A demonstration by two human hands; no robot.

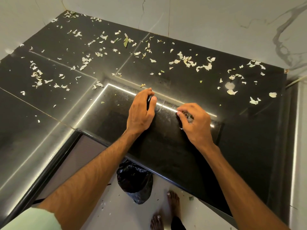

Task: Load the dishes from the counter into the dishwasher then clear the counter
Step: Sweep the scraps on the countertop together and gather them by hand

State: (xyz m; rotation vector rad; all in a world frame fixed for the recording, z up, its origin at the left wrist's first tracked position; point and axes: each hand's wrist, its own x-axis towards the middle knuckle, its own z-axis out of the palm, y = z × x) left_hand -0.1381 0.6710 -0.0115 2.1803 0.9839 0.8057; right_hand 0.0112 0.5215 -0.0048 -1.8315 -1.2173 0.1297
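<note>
A black L-shaped counter [166, 146] is strewn with several pale vegetable peels [187, 61] and a few green leaf bits [126, 42], mostly towards the back wall. My left hand [141, 112] lies on the counter with its fingers curled round a small dark object that I cannot identify. To its right, my right hand [196, 123] is cupped with fingers curled round a small clump of peel scraps. No dishes are in view.
A black rubbish bag [134, 181] stands open on the pale floor below the counter's front edge, beside my bare feet [173, 201]. White marbled walls [216, 19] enclose the counter at the back and left. A steel surface [299, 146] borders the right.
</note>
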